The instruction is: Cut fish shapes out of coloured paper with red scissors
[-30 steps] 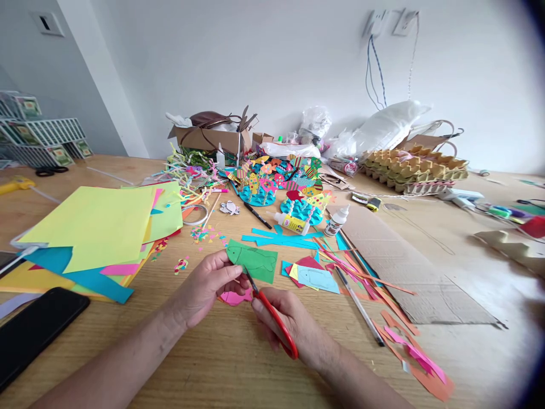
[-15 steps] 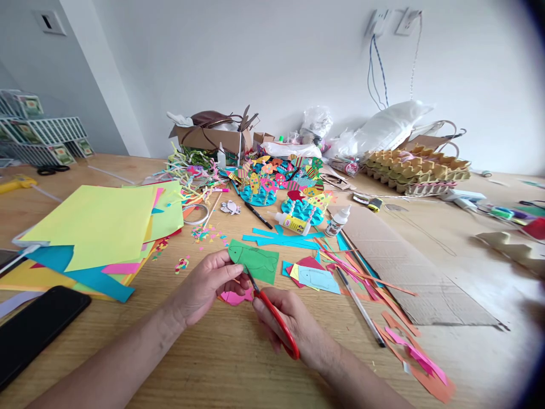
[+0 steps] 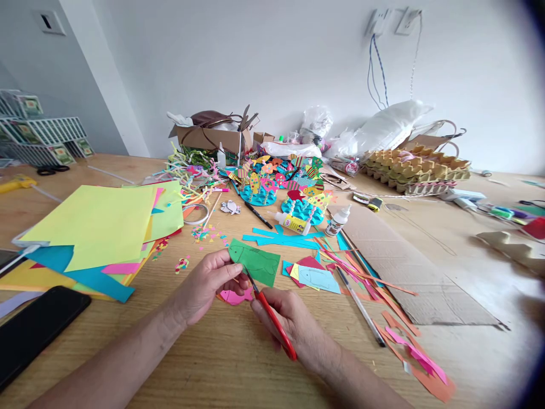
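Note:
Pinched in my left hand [image 3: 219, 278] is the left end of a green paper [image 3: 259, 264] with a fish outline drawn on it. My right hand [image 3: 283, 318] grips red-handled scissors [image 3: 276, 321], whose blades reach the lower edge of the green paper beside my left fingertips. A pink paper fish [image 3: 236, 295] lies on the table just below, partly behind my left fingers. Right of the green paper rests a light blue piece [image 3: 319, 278] with a drawn fish, on top of red and yellow pieces.
Yellow sheets [image 3: 110, 221] and a black phone [image 3: 40, 329] lie left. Glue bottles [image 3: 338, 221], blue strips [image 3: 281, 240] and fish decorations [image 3: 298, 182] stand or lie beyond my hands. A pen [image 3: 360, 307], paper scraps [image 3: 419, 360] and flat cardboard [image 3: 404, 267] are right.
The scissor handles have swung slightly left and look closer together. The green paper has tilted a little, its right end lower.

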A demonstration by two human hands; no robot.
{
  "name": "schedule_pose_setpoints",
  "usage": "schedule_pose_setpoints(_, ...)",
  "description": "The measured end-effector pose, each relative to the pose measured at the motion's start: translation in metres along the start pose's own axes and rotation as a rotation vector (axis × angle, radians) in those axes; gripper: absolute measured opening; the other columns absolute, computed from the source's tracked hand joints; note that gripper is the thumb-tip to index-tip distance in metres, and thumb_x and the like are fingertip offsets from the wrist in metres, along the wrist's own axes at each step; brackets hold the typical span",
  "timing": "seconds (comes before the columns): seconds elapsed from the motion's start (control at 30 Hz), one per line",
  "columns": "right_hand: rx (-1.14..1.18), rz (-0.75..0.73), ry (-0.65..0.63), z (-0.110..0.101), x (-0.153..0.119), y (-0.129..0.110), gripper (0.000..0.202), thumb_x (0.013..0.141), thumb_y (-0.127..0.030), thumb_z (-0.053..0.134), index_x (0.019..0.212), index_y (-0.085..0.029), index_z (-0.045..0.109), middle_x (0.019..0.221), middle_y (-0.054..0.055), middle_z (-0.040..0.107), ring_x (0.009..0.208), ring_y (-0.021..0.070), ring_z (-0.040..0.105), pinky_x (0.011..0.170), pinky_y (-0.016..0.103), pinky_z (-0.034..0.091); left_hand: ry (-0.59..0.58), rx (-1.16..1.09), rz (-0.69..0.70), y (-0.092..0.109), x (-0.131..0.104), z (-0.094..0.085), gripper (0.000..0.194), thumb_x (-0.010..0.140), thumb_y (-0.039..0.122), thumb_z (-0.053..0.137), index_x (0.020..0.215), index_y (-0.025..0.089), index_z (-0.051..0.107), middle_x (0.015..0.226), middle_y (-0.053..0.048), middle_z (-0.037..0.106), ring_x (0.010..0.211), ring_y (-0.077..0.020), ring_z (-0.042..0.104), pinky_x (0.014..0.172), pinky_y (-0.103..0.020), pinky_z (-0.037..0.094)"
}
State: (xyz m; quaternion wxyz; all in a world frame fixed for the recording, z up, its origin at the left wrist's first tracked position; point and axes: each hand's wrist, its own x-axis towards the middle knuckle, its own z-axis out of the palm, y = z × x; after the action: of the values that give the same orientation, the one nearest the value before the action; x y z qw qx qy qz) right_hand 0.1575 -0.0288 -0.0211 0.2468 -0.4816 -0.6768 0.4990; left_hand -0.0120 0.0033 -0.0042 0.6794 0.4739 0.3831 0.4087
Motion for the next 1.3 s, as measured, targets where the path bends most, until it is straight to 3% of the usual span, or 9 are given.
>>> schedule_pose_setpoints(0.13, -0.020, 0.000, -0.001, 0.0004, 0.0001, 0.0001, 0.044, 0.082, -0.052, 0.049, 0.056, -0.019, 0.038, 0.048, -0.005, 0.031, 0.045, 0.0078, 0.031, 0.043, 0.021, 0.021, 0.014, -0.033, 0.025, 0.0005, 0.0003, 0.0000, 0.015, 0.075, 0.030, 0.061, 0.075, 0.015, 0.061, 0.064, -0.002, 0.064, 0.058, -0.0131, 0.059, 0.054, -0.023, 0.047)
schedule_pose_setpoints(0.37, -0.032, -0.007, -0.034, 0.0009, 0.0004, 0.0021, 0.044, 0.084, -0.053, 0.044, 0.057, -0.019, 0.038, 0.049, -0.005, 0.033, 0.046, 0.0079, 0.031, 0.043, 0.021, 0.022, 0.151, -0.059, 0.110, 0.0010, 0.0028, -0.0005, 0.011, 0.073, 0.024, 0.064, 0.072, 0.017, 0.057, 0.062, 0.005, 0.054, 0.050, -0.0067, 0.049, 0.046, -0.017, 0.042)
schedule_pose_setpoints(0.67, 0.026, 0.008, -0.056, 0.0005, -0.0023, 0.0010, 0.045, 0.084, -0.058, 0.039, 0.063, -0.018, 0.041, 0.050, -0.005, 0.037, 0.044, 0.0073, 0.035, 0.041, 0.020, 0.023, 0.093, -0.067, 0.096, -0.0022, 0.0026, -0.0034, 0.006, 0.076, 0.021, 0.061, 0.080, 0.018, 0.058, 0.067, 0.004, 0.059, 0.054, -0.0062, 0.053, 0.049, -0.015, 0.043)
schedule_pose_setpoints(0.9, 0.114, 0.053, -0.064, 0.0015, -0.0012, 0.0014, 0.049, 0.080, -0.064, 0.041, 0.063, -0.018, 0.040, 0.046, -0.006, 0.039, 0.038, 0.0070, 0.038, 0.036, 0.018, 0.026, 0.125, -0.086, 0.095, -0.0012, 0.0035, -0.0011, 0.011, 0.073, 0.020, 0.064, 0.082, 0.018, 0.057, 0.067, 0.005, 0.059, 0.054, -0.0060, 0.054, 0.048, -0.015, 0.045)
schedule_pose_setpoints(1.1, 0.228, 0.040, -0.032, 0.0006, 0.0004, 0.0010, 0.053, 0.078, -0.069, 0.040, 0.061, -0.018, 0.040, 0.044, -0.005, 0.042, 0.038, 0.0071, 0.039, 0.037, 0.018, 0.028, 0.140, -0.131, 0.047, -0.0009, 0.0001, 0.0034, 0.023, 0.070, 0.019, 0.067, 0.086, 0.021, 0.050, 0.062, 0.005, 0.062, 0.055, -0.0085, 0.058, 0.051, -0.017, 0.046)
schedule_pose_setpoints(1.3, 0.353, -0.060, -0.064, 0.0006, -0.0005, 0.0034, 0.050, 0.082, -0.063, 0.040, 0.060, -0.018, 0.041, 0.043, -0.005, 0.043, 0.038, 0.0072, 0.038, 0.040, 0.019, 0.028, 0.080, -0.063, 0.004, -0.0014, -0.0020, 0.0058, 0.029, 0.071, 0.021, 0.067, 0.097, 0.020, 0.054, 0.074, 0.002, 0.065, 0.064, -0.0099, 0.060, 0.058, -0.020, 0.046)
